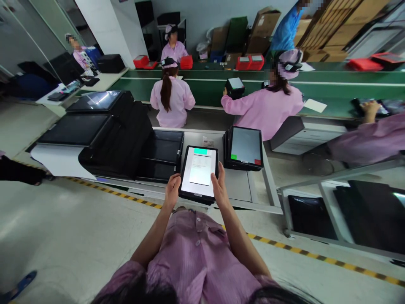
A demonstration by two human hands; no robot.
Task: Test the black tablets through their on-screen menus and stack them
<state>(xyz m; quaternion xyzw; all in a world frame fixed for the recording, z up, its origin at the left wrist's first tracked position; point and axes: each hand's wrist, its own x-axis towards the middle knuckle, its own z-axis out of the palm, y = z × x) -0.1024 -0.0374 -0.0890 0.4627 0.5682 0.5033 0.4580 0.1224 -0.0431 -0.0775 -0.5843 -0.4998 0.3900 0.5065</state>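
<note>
The left grip [172,190] and right grip [220,190] clasp a lit, black-framed rectangular tablet [198,171] by its sides; handling appears unfinished, beside a stack of black-framed flat tablets [246,145].

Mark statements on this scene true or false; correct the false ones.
The left hand touches the left edge of a black-framed tablet with a lit white screen. True.
A black-framed tablet with a grey screen shows green and red lower corners. True.
The right hand rests on the grey-screened tablet. False: the right hand touches the lit tablet's right edge.
The striped floor tape is blue and white. False: the tape is yellow and black.
</note>
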